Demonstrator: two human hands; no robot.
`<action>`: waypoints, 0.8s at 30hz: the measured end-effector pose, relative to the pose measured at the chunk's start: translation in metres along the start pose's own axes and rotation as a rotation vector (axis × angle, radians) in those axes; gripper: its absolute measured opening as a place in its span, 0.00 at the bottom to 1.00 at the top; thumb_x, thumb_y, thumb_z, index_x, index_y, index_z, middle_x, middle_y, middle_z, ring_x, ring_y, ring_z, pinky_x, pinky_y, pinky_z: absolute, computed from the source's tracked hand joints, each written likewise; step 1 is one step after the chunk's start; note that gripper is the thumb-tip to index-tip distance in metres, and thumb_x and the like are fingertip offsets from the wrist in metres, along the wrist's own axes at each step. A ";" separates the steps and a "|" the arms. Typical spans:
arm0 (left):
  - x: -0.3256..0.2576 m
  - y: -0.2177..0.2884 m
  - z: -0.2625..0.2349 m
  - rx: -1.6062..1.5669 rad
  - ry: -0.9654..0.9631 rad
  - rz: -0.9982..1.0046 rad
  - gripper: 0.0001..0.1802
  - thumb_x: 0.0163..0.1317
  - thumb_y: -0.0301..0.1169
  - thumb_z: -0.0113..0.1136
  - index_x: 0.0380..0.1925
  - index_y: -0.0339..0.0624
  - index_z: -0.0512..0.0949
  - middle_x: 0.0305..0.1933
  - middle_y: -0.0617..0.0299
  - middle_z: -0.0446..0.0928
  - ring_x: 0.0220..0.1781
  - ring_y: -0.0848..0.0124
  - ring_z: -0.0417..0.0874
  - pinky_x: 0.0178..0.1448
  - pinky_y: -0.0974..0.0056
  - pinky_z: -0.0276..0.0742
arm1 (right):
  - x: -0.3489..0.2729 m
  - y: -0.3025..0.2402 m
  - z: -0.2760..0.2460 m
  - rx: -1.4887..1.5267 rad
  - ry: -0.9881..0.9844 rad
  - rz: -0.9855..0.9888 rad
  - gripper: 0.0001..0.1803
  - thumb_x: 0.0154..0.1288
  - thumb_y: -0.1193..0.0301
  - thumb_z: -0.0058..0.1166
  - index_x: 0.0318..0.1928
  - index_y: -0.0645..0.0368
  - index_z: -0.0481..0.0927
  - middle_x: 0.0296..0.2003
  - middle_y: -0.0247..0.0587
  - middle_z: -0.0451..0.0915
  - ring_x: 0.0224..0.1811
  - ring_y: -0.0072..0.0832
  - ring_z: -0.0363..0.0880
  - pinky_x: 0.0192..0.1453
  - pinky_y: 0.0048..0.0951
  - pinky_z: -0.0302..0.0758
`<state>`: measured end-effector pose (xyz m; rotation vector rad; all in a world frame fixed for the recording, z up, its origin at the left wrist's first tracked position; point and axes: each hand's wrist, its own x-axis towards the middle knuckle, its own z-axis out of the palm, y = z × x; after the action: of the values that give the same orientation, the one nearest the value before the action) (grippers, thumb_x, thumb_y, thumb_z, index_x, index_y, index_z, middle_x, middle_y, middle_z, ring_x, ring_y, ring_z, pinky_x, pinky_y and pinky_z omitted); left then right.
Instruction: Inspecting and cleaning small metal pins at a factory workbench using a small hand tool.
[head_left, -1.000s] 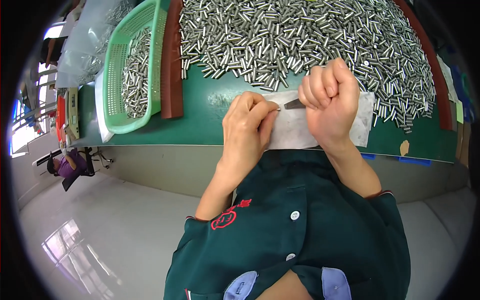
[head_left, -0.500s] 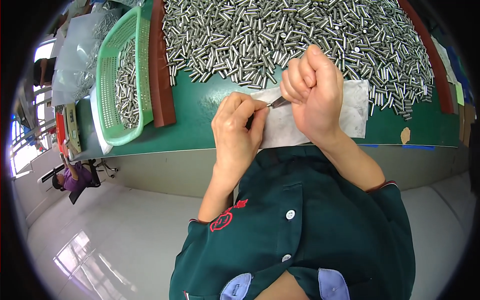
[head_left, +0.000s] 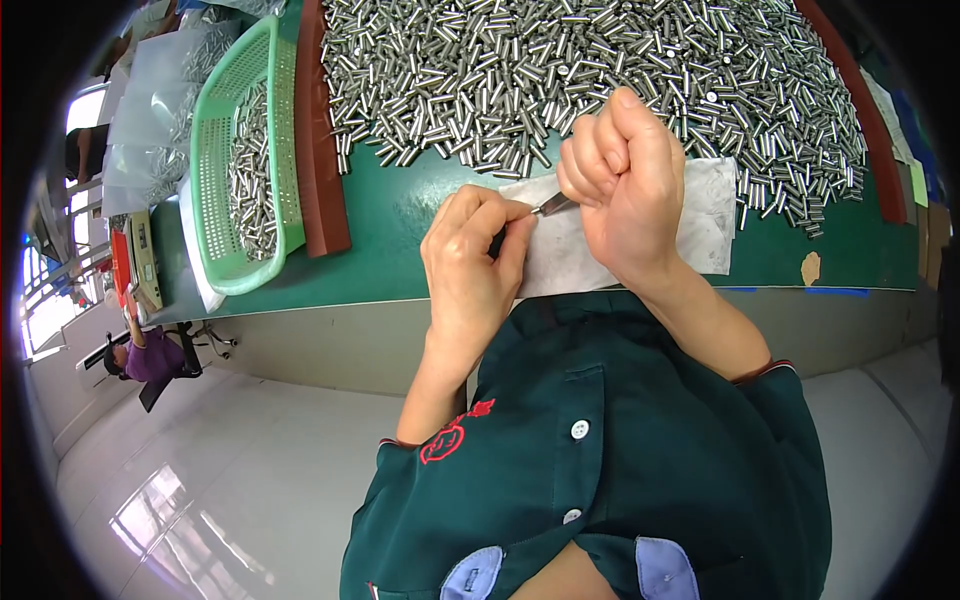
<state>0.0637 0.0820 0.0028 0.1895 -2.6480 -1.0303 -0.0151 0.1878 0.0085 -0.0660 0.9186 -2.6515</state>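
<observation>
Thumb and index finger of my left hand [head_left: 468, 255] are pinched on a small metal pin [head_left: 536, 211], mostly hidden by the fingertips. My right hand [head_left: 632, 195] is closed in a fist round a slim metal tool [head_left: 556, 204]; its narrow end touches or nearly touches the pin. The tool's handle is hidden in the fist, so its kind cannot be made out. Below both hands a greyish-white cloth [head_left: 708, 215] lies on the green tabletop [head_left: 395, 200]. Beyond it spreads a large heap of short, shiny metal pins [head_left: 590, 60].
A green plastic basket [head_left: 215, 150] holding similar pins stands left of a red-brown divider [head_left: 322, 160]. Another such divider [head_left: 872, 130] edges the heap at right. Clear plastic bags [head_left: 150, 110] lie at far left. A person in purple [head_left: 152, 358] sits farther off.
Both hands keep almost the same pose, pin and tool tip still together. The whole view has shifted very slightly.
</observation>
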 end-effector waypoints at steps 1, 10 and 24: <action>0.000 0.000 0.000 -0.004 0.001 0.000 0.05 0.39 0.19 0.60 0.18 0.36 0.74 0.21 0.59 0.69 0.25 0.63 0.71 0.29 0.63 0.66 | 0.000 0.000 0.000 -0.002 0.004 0.000 0.21 0.63 0.67 0.36 0.13 0.54 0.54 0.08 0.27 0.54 0.10 0.13 0.46 0.13 0.18 0.45; 0.004 -0.002 -0.001 -0.029 -0.033 -0.003 0.05 0.38 0.18 0.60 0.17 0.36 0.73 0.19 0.59 0.69 0.23 0.62 0.71 0.28 0.63 0.67 | -0.004 0.000 0.010 -0.188 0.015 -0.027 0.21 0.65 0.65 0.32 0.13 0.53 0.54 0.08 0.29 0.52 0.10 0.15 0.42 0.14 0.20 0.44; 0.008 0.000 -0.002 -0.040 -0.036 0.005 0.05 0.38 0.18 0.58 0.17 0.36 0.73 0.19 0.58 0.68 0.23 0.60 0.71 0.28 0.61 0.66 | -0.011 0.011 0.012 -0.482 -0.116 -0.206 0.19 0.64 0.69 0.33 0.15 0.57 0.54 0.12 0.27 0.52 0.14 0.15 0.47 0.17 0.20 0.48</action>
<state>0.0572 0.0794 0.0062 0.1566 -2.6555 -1.0943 0.0002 0.1767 0.0119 -0.4438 1.5597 -2.5051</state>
